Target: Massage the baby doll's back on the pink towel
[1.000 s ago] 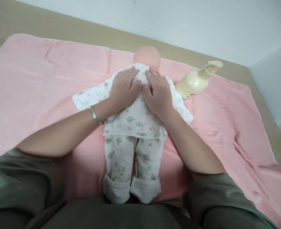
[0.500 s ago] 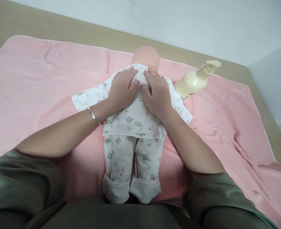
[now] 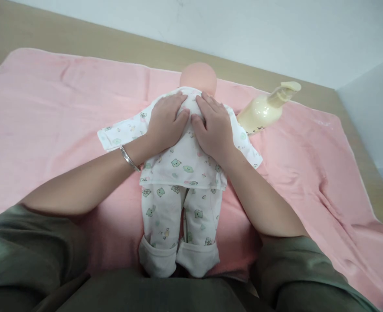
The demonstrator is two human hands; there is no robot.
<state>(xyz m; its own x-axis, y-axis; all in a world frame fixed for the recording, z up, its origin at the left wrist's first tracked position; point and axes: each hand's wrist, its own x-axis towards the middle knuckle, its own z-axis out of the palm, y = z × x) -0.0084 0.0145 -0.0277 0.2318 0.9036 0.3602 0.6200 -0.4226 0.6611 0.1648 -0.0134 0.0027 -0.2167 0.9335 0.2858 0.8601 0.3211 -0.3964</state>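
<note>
A baby doll in a white printed top and matching trousers with turned-up cuffs lies on a pink blanket. Its bald head points away from me, and no face shows. My left hand rests flat on the upper left of the top, fingers stretched toward the head. On the upper right of the top lies my right hand, its fingers also extended. The two thumbs are close together but apart. A silver bangle circles my left wrist. Neither hand grips anything.
A pale yellow pump bottle is on the blanket beside the doll's right-hand sleeve. Beyond the blanket runs the wooden table edge, against a white wall. Folds crease the blanket at the right.
</note>
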